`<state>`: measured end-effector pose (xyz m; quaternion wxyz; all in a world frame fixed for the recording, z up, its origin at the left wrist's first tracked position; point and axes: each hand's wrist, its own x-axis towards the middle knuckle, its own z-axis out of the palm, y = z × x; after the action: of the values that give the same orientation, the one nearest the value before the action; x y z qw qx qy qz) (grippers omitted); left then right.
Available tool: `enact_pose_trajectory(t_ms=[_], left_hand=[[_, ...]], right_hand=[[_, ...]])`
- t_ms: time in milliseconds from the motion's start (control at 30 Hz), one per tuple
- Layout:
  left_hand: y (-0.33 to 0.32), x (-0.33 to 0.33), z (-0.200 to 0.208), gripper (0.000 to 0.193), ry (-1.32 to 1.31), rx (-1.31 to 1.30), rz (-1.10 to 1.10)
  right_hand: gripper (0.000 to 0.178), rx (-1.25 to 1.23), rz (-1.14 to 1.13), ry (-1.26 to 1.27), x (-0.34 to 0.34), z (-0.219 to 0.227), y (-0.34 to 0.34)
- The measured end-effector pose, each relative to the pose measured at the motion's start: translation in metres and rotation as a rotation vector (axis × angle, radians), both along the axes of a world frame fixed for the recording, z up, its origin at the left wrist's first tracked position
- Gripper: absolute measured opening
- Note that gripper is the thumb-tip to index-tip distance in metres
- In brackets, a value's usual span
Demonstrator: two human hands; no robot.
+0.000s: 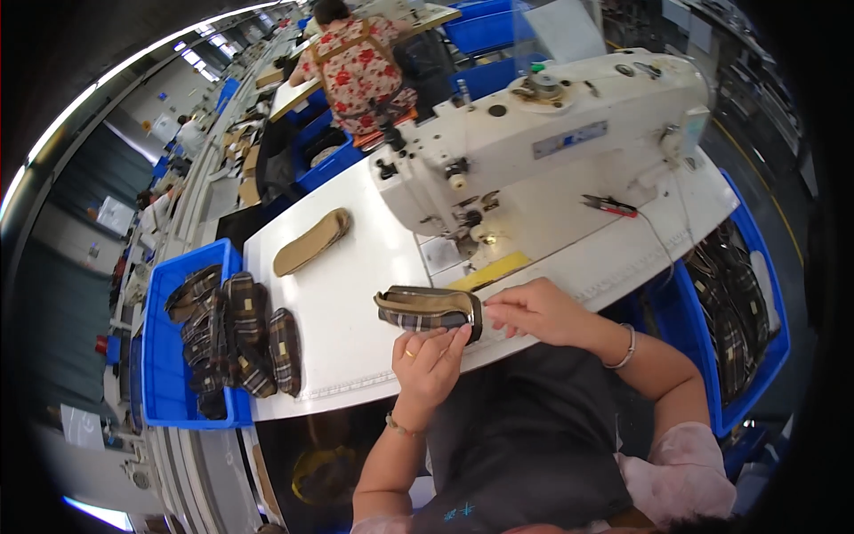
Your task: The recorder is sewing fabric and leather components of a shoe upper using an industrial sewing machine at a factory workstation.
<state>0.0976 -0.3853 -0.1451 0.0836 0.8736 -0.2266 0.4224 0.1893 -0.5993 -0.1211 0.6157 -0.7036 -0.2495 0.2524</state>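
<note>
A plaid fabric shoe upper [418,319] with a tan lining and a dark band at its right end is held just above the white sewing table's front edge. My left hand [429,363] grips its near side, thumb and fingers closed on the cloth. At the banded end, my right hand [538,311] is closed in a pinch against the rim; its fingertips partly cover that edge. Just beyond my hands stands a white sewing machine [569,133], its needle area behind a yellow strip [489,271]. A tan sole-shaped piece [311,244] lies farther left on the table.
A blue bin [149,356] of plaid pieces stands at the table's left, with one plaid piece [285,351] beside it. Another blue bin [772,356] with plaid pieces is at right. Red-handled thread snips [609,206] lie under the machine arm. A person [360,71] sits ahead.
</note>
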Motion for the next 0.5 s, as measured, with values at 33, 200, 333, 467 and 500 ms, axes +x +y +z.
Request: enact_pose_trajectory(t_ms=[33, 200, 333, 467, 500], left_hand=[[-0.014, -0.006, -0.003, 0.031, 0.003, -0.013, -0.008], [-0.060, -0.038, -0.021, 0.021, 0.047, -0.111, -0.116], [-0.046, -0.048, -0.018, 0.021, 0.034, -0.109, -0.106], [-0.013, -0.031, -0.024, 0.012, 0.036, -0.106, 0.036], [-0.002, -0.028, -0.028, 0.012, 0.031, -0.103, 0.036]], right_hand=[[0.031, 0.067, 0.001, 0.070, -0.012, -0.005, -0.004], [0.026, 0.234, -0.197, 0.068, -0.061, -0.046, -0.015], [0.026, 0.453, -0.513, 0.107, -0.083, -0.032, -0.098], [0.025, 0.494, -0.951, 0.009, -0.128, -0.002, -0.221], [0.026, 0.406, -1.020, -0.030, -0.138, 0.009, -0.247]])
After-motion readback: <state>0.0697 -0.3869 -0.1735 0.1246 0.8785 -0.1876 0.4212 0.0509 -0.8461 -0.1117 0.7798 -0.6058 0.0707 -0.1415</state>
